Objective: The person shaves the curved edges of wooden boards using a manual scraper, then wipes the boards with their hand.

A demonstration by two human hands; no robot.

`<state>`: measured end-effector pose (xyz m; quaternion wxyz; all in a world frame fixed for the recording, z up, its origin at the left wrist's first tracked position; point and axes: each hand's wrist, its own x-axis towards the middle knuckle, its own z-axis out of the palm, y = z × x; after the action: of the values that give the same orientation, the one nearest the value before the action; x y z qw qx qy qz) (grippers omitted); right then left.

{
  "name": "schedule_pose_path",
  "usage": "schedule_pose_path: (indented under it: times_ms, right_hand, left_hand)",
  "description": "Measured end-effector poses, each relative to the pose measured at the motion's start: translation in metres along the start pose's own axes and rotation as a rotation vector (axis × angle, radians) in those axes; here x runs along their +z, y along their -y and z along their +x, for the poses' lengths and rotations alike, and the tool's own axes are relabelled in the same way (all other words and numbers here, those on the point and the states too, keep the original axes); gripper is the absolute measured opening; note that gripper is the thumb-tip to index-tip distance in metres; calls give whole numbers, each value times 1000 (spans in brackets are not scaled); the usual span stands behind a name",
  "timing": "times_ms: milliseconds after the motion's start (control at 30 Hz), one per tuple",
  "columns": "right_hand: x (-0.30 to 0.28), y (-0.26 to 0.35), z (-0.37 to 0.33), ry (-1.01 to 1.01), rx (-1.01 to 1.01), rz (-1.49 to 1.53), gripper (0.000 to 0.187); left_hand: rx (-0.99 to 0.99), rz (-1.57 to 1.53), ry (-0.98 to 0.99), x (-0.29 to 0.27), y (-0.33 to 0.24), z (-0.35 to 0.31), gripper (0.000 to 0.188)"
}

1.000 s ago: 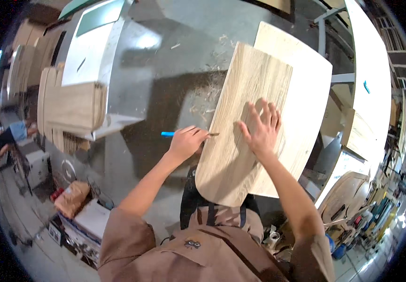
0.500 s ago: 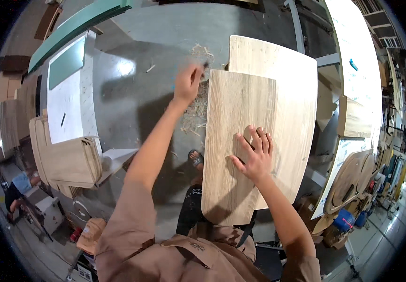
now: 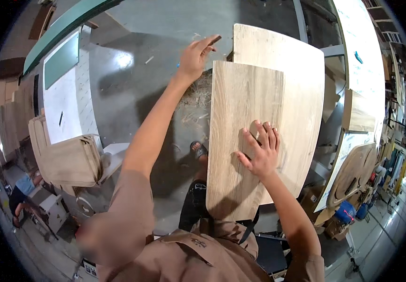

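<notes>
A light wood-grain panel (image 3: pixel 233 122) with rounded near corner lies on top of a wider wood-grain panel (image 3: pixel 301 113). My right hand (image 3: pixel 263 152) rests flat on the upper panel, fingers spread, near its right edge. Out beyond the panel's far left corner, my left hand (image 3: pixel 194 60) is raised in the air with its fingers closed on a small dark flat piece (image 3: pixel 216 39). The fingers hide most of that piece, so its kind cannot be told. The hand is apart from both panels.
Thin shavings (image 3: pixel 196 96) litter the grey floor beside the panels. At left, a stack of wood panels (image 3: pixel 69 160) sits by a white board (image 3: pixel 64 110). A long white-topped table (image 3: pixel 360 42) runs along the right with round wood panels (image 3: pixel 351 176). Another person (image 3: pixel 22 192) is far left.
My left hand has moved slightly farther away and is less blurred, showing the dark piece more plainly. My right hand stays flat on the panel. The whole view has shifted a little.
</notes>
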<state>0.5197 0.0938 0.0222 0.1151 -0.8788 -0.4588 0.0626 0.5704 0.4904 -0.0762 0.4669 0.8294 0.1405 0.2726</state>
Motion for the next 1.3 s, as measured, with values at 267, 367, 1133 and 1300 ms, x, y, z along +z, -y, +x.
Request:
schedule_pose_path:
  times_ms: [267,367,1133,1300]
  right_hand:
    - [3,2,-3,-4,7,-7,73]
    - [4,2,-5,-41,-13,-8,71]
    - [21,-7,-13,-234,-170,18,67]
    - [34,-15,-19,-237,-174,-14,67]
  left_hand:
    - [126,137,286,-45,-49,-162,52]
    - [174,130,449,-66,-100,-270,53]
    - [-348,590,-227,37,-323,-575,45]
    - [-535,516,-235,197,-404,-621,42]
